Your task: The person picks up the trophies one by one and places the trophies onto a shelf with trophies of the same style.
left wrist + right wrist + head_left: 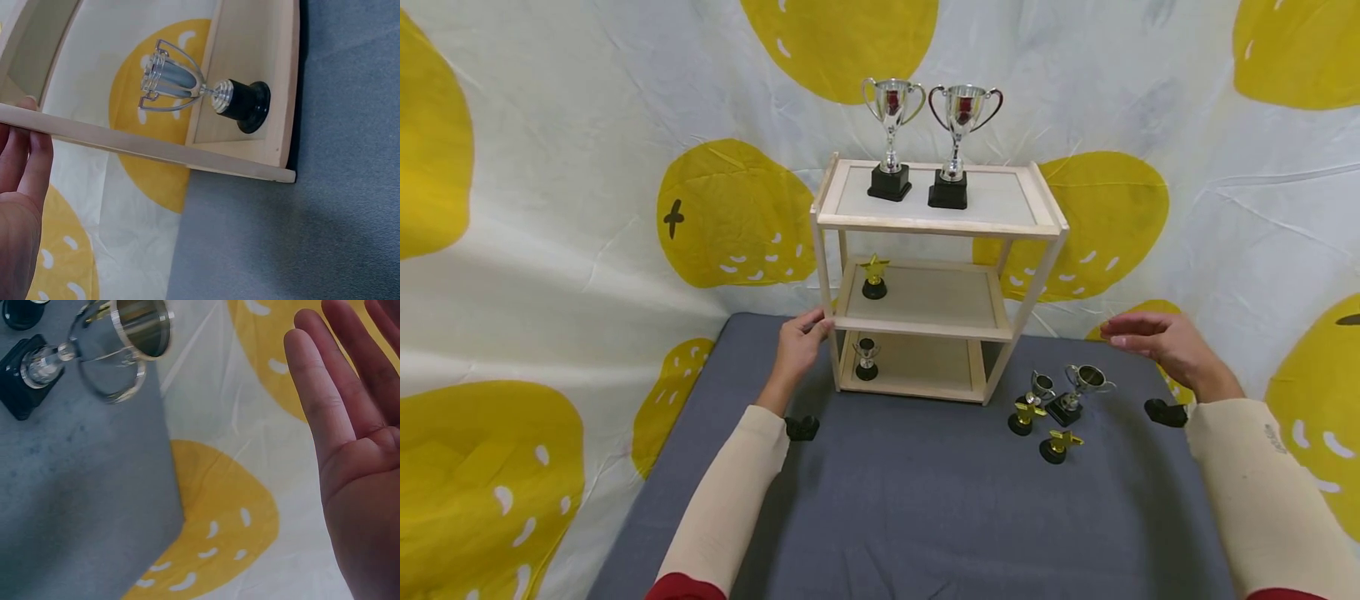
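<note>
A pale wooden three-tier shelf [925, 330] stands on the grey cloth. My left hand [797, 350] holds its left front post [144, 145], the fingers bent about the wood. Two large silver trophy cups [891, 125] [962, 133] on black bases stand on the top tier. A gold star trophy [874, 279] occupies the middle tier's left side, and a small silver cup [867, 360] the bottom tier's left. My right hand [1172, 346] hovers with extended fingers, touching nothing, up and right of a larger silver cup [1067, 400].
Beside that cup, right of the shelf, are a small silver cup [1042, 385] and two gold star trophies [1024, 419] [1056, 450]. The grey-covered table [910, 508] meets a white cloth backdrop [587, 208] with yellow fruit prints behind and at the sides.
</note>
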`<state>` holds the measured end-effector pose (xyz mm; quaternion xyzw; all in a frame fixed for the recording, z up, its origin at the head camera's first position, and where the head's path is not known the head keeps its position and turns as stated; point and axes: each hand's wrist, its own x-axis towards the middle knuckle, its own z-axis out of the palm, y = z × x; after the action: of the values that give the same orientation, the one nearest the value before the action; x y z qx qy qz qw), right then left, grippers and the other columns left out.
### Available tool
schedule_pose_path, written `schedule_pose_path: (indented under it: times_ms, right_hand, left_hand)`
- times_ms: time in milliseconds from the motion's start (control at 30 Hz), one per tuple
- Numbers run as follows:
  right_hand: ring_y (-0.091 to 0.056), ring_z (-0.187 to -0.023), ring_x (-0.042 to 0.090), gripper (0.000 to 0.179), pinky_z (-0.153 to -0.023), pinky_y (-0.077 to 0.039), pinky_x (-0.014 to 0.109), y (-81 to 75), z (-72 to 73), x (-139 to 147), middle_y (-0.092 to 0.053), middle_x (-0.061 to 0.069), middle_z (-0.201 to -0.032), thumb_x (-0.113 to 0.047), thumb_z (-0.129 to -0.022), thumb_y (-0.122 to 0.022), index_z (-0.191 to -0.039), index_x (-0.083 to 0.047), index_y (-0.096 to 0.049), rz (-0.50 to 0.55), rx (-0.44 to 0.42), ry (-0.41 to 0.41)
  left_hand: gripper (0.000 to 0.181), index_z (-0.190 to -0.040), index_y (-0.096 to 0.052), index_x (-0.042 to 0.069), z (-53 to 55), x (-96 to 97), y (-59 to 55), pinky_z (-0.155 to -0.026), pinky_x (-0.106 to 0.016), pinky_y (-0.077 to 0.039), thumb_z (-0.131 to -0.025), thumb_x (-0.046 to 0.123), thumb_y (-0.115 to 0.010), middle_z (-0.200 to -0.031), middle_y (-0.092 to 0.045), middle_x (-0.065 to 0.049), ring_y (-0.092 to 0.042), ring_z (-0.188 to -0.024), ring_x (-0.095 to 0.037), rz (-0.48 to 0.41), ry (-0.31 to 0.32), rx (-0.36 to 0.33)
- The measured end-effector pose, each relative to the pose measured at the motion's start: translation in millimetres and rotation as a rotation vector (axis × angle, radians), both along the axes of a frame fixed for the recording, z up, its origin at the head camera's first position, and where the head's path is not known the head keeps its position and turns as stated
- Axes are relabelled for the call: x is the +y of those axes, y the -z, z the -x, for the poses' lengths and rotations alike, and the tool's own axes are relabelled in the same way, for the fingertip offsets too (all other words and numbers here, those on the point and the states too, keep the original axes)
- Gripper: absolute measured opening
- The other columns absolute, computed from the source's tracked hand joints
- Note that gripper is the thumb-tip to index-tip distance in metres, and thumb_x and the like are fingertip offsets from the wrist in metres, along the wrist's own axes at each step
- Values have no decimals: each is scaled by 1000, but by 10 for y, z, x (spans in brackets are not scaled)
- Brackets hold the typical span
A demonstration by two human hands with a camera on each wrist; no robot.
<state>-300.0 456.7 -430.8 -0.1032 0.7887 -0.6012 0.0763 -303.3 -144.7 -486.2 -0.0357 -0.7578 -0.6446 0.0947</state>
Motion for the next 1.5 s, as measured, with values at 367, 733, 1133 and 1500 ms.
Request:
schedule_pose_path:
  times_ms: [367,733,1133,1500]
  right_hand:
    - [-76,-96,1,33,-83,-60,12,272,-118,2,-81,-10,-109,2,-100,-65,-132,9,-66,-25,-9,37]
    - [-72,-100,-5,36,-83,-60,11,490,-211,0,-77,-22,-109,-3,-103,-62,-136,11,-61,-103,-10,52]
    - [-70,-98,-10,44,-82,-58,10,605,-318,-57,-75,-24,-112,-8,-101,-68,-139,13,-56,-199,21,53]
    - [-64,-96,-14,63,-81,-54,6,731,-319,-55,-71,-31,-110,-28,-97,-77,-145,7,-55,-350,-40,117]
  left_hand:
    - [41,-143,-62,-1,11,-16,-12,-107,-48,-57,-105,14,-65,-143,-63,-24,-66,-126,-41,9,-9,-13]
    - [39,-141,-64,0,-16,12,-19,-105,-46,-59,-104,15,-65,-141,-64,-25,-67,-125,-41,-1,2,-8]
    - [43,-146,-57,-3,0,0,-52,-112,-47,-54,-106,13,-62,-149,-57,-26,-61,-133,-41,-20,21,-69]
    - [40,-143,-60,-5,-219,67,-339,-111,-48,-55,-106,11,-61,-145,-59,-28,-63,-130,-44,14,7,-70]
